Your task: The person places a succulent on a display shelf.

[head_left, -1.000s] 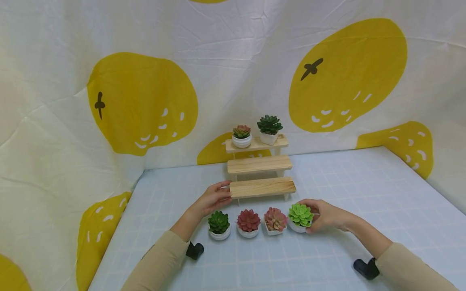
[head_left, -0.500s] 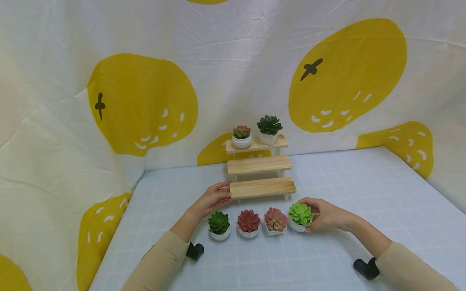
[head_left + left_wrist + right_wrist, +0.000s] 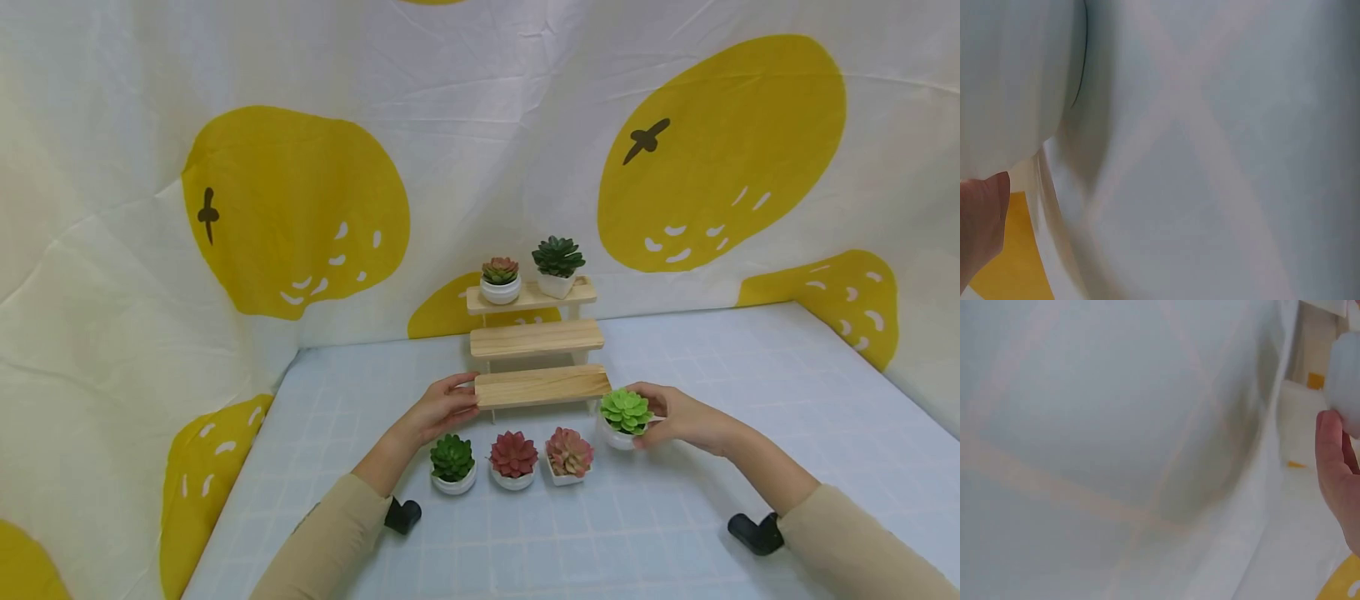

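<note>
In the head view, my right hand (image 3: 682, 418) grips the white round pot (image 3: 619, 437) of a bright green succulent (image 3: 627, 411), close by the right end of the lowest shelf. The same pot (image 3: 1344, 381) and my fingers (image 3: 1331, 440) show at the right wrist view's edge. My left hand (image 3: 438, 408) holds the left end of a three-tier wooden display stand (image 3: 542, 387). Along its front stand a dark green succulent (image 3: 452, 457), a dark red one (image 3: 513, 455) and a pink one (image 3: 569, 452), all in white pots. A white pot (image 3: 1010, 81) fills the left wrist view's upper corner.
Two potted succulents, one reddish-green (image 3: 500, 271) and one dark green (image 3: 558, 257), stand on the top tier. A pale blue checked cloth (image 3: 525, 550) covers the table. Behind hangs a white curtain (image 3: 480, 167) with yellow fruit prints.
My right hand has raised the bright green succulent and carried it slightly away from me toward the stand, out of the front row. My left hand keeps its place at the stand.
</note>
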### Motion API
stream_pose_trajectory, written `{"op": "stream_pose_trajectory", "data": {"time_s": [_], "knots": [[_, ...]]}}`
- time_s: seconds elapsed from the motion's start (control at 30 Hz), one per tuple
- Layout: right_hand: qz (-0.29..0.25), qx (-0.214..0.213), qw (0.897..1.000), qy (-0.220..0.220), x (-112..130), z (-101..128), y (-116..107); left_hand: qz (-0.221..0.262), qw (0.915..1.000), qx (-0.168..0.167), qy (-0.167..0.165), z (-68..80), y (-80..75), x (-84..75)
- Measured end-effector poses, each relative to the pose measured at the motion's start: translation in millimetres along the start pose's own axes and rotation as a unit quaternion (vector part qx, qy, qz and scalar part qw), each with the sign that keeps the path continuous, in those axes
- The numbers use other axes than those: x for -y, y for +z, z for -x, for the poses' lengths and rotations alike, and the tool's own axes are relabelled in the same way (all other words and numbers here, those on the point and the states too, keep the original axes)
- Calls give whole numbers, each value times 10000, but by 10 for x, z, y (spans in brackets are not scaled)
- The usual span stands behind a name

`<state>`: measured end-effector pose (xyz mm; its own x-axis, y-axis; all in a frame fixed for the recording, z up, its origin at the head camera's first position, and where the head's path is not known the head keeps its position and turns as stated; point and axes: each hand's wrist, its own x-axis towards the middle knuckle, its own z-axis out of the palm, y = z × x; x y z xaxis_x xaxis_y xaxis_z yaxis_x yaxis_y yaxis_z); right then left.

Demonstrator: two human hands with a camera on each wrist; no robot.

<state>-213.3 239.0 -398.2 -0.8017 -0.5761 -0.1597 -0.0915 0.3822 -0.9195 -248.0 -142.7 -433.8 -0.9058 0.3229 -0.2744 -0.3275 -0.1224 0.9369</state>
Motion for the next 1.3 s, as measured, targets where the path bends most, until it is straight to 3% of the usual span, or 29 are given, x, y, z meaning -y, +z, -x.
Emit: {"op": "stream_pose_trajectory", "data": {"time_s": [0.27,0.63,0.97,1.3], "knots": [[110,-137,9998,60,231,-57,-158,13,10000,75,-28,8,10,-8],[-40,-394,9992,-72,584,-316,-224,-27,10000,12,-39,3,-2,-37],[-242,-479,9985,-49,852,-616,-152,-53,10000,-2,-5,12,2,-34],[-384,-626,9972,-123,961,-930,-8,-27,10000,-31,-74,12,17,-42]]}}
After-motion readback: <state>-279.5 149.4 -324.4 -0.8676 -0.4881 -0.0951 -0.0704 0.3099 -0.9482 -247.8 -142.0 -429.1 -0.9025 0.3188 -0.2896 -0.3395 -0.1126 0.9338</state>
